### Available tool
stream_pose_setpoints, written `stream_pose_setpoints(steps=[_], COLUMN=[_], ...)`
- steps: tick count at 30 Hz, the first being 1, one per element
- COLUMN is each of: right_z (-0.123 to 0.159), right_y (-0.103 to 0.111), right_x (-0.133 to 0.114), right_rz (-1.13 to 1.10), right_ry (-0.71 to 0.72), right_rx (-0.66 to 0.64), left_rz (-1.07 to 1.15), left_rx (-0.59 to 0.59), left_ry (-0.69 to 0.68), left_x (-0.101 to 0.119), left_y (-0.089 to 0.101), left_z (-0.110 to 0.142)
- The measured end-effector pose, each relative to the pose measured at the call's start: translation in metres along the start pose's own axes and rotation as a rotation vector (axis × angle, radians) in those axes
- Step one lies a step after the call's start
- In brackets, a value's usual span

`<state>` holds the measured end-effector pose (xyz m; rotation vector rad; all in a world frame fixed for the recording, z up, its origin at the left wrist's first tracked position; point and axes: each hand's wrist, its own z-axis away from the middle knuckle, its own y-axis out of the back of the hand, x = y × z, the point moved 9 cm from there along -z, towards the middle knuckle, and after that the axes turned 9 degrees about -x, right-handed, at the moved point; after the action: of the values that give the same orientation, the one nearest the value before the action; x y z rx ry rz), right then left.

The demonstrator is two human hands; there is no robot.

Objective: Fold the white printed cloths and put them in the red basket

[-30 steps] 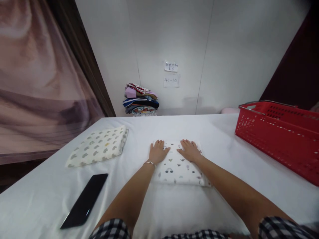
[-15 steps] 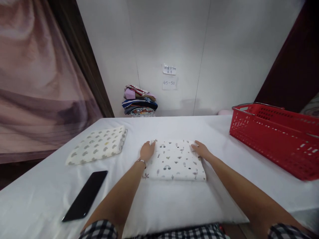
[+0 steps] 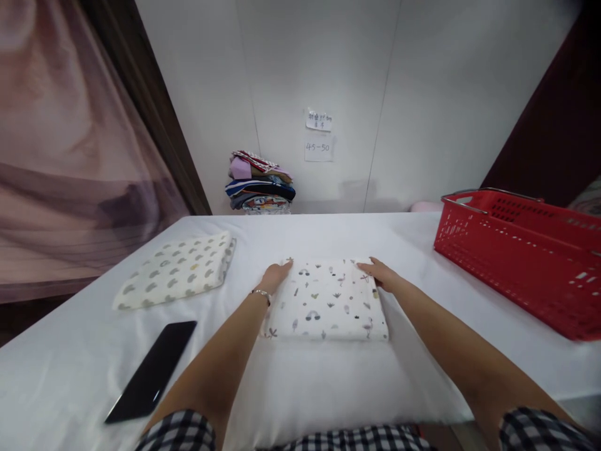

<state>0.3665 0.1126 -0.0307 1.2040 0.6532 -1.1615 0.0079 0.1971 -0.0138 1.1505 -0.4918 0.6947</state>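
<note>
A white folded cloth printed with rainbows, flamingos and small plants lies in the middle, near the table's front edge. My left hand holds its far left corner, thumb on top and the other fingers mostly hidden at the side. At the far right corner my right hand pinches the cloth in the same way, thumb over the top. To the left rests a second folded cloth, cream with grey mouse-head shapes, touched by neither hand.
A black phone lies on the white-covered table at front left. On the right stands a red plastic basket with metal handles. Several folded fabrics are stacked by the back wall, below two paper signs.
Both hands have shifted slightly at the far corners, thumbs now lying more across the cloth. Its left edge has spread a little outward. The camera view has moved slightly.
</note>
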Motion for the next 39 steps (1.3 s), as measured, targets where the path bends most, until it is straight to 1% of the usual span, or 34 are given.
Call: stream_pose_setpoints(steps=[2, 3, 5, 8, 9, 11, 13, 15, 17, 19, 22, 24, 25, 27, 28, 29, 31, 33, 35, 37, 39], right_z=[-0.001, -0.002, -0.005, -0.016, -0.022, -0.038, -0.056, -0.07, -0.077, -0.075, -0.054, -0.027, -0.009, 0.023, 0.035, 0.045, 0.056, 0.06, 0.065, 0.074, 0.085], right_y=[-0.003, -0.003, 0.002, 0.011, 0.013, 0.014, 0.009, 0.004, 0.001, 0.001, 0.003, -0.004, -0.013, -0.039, -0.054, -0.066, -0.08, -0.082, -0.08, -0.078, -0.08], right_x=[0.005, 0.005, -0.003, -0.024, -0.03, -0.037, -0.035, -0.03, -0.03, -0.031, -0.036, -0.047, -0.054, -0.06, -0.056, -0.052, -0.043, -0.041, -0.042, -0.043, -0.039], right_rz=[-0.134, -0.171, -0.168, -0.124, -0.088, 0.061, 0.222, 0.314, 0.355, 0.392, 0.414, 0.493, 0.591, 0.8, 0.877, 0.932, 1.001, 1.037, 1.06, 1.082, 1.099], right_ry=[-0.008, 0.002, 0.074, 0.189, 0.205, 0.159, 0.067, 0.017, 0.044, 0.07, 0.087, 0.179, 0.271, 0.415, 0.441, 0.452, 0.435, 0.412, 0.412, 0.45, 0.507], right_rx=[-0.04, -0.034, 0.025, 0.117, 0.149, 0.19, 0.181, 0.153, 0.135, 0.118, 0.125, 0.155, 0.164, 0.135, 0.073, 0.027, -0.02, -0.013, 0.016, 0.044, 0.028], left_rz=[0.029, 0.046, 0.082, 0.114, 0.111, 0.078, 0.026, -0.022, -0.055, -0.074, -0.079, -0.101, -0.143, -0.31, -0.405, -0.479, -0.56, -0.586, -0.604, -0.636, -0.667], left_rx=[0.006, 0.012, 0.031, 0.078, 0.097, 0.131, 0.16, 0.178, 0.178, 0.165, 0.139, 0.139, 0.143, 0.134, 0.1, 0.053, -0.026, -0.061, -0.05, 0.003, 0.04], left_ry=[-0.036, -0.056, -0.093, -0.12, -0.117, -0.092, -0.057, -0.033, -0.028, -0.032, -0.049, -0.111, -0.174, -0.356, -0.428, -0.469, -0.47, -0.44, -0.427, -0.469, -0.561], left_x=[0.001, 0.003, 0.006, 0.012, 0.014, 0.014, 0.013, 0.012, 0.012, 0.013, 0.015, 0.016, 0.018, 0.024, 0.024, 0.021, 0.013, 0.009, 0.01, 0.013, 0.014], left_y=[0.001, 0.002, 0.006, 0.015, 0.018, 0.02, 0.018, 0.014, 0.013, 0.014, 0.018, 0.017, 0.015, 0.001, -0.01, -0.021, -0.036, -0.041, -0.038, -0.033, -0.033], left_z=[0.0, 0.0, -0.002, -0.01, -0.014, -0.022, -0.029, -0.035, -0.04, -0.041, -0.033, -0.017, -0.006, 0.018, 0.029, 0.037, 0.046, 0.05, 0.055, 0.067, 0.084])
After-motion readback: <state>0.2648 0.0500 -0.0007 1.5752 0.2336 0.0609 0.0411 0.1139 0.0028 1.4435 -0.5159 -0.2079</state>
